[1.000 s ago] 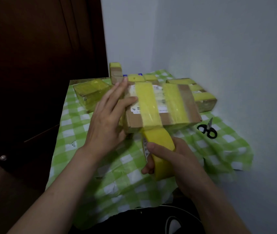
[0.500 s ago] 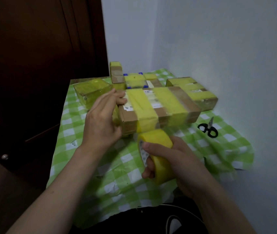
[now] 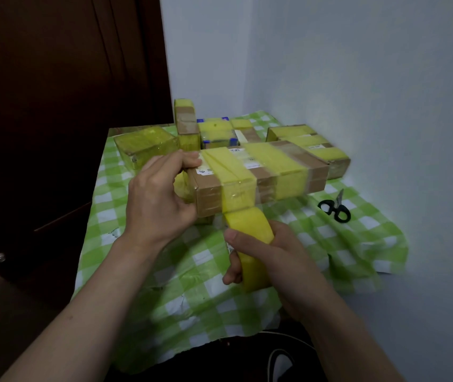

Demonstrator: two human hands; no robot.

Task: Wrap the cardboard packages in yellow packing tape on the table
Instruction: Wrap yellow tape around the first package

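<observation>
Left hand point(image 3: 159, 205) gripping cardboard box point(image 3: 258, 172) end mid-table, right hand point(image 3: 272, 260) fingers curled round yellow tape roll point(image 3: 250, 232), scissors point(image 3: 334, 206) near right edge

Brown cardboard package point(image 3: 258, 175), yellow tape bands; yellow tape roll point(image 3: 250, 227); green-white checked cloth point(image 3: 330, 244); black-handled scissors point(image 3: 334, 209); dark brown door point(image 3: 54, 106).

Six packages point(image 3: 264, 175), one tape roll point(image 3: 250, 224) — one scissors point(image 3: 334, 209)
</observation>
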